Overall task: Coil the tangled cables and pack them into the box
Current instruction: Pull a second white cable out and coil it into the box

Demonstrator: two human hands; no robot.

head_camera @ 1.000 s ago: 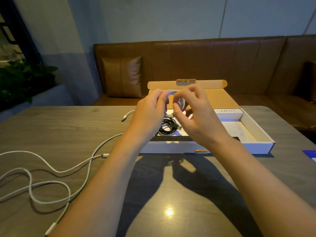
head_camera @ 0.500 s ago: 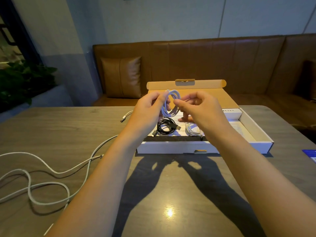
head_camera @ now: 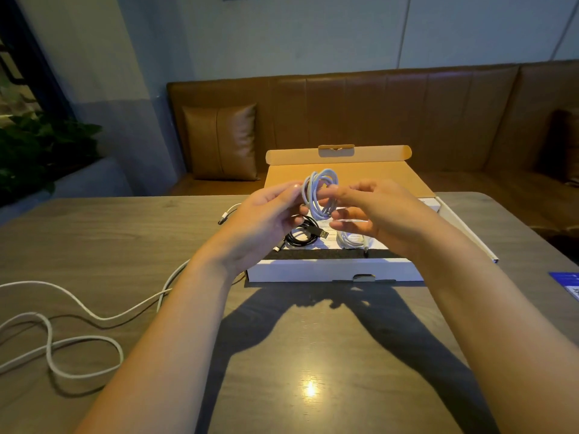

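I hold a small coil of white cable (head_camera: 320, 193) upright in the air over the open white cardboard box (head_camera: 332, 270). My left hand (head_camera: 266, 219) pinches the coil's left side and my right hand (head_camera: 372, 211) grips its right side. Inside the box lie a coiled black cable (head_camera: 305, 234) with a USB plug and, to its right, a coiled white cable (head_camera: 352, 239). A long white cable (head_camera: 62, 327) sprawls loose over the table at my left, partly hidden by my left forearm.
The box lid (head_camera: 341, 173) stands open toward a brown leather bench (head_camera: 438, 120). Another white cable end (head_camera: 226, 215) lies left of the box. A blue leaflet (head_camera: 568, 281) sits at the table's right edge. A plant (head_camera: 37, 151) is at the far left.
My hands have drawn slightly apart and lower, so the white coil between them now shows fully. The cables in the box have come into view.
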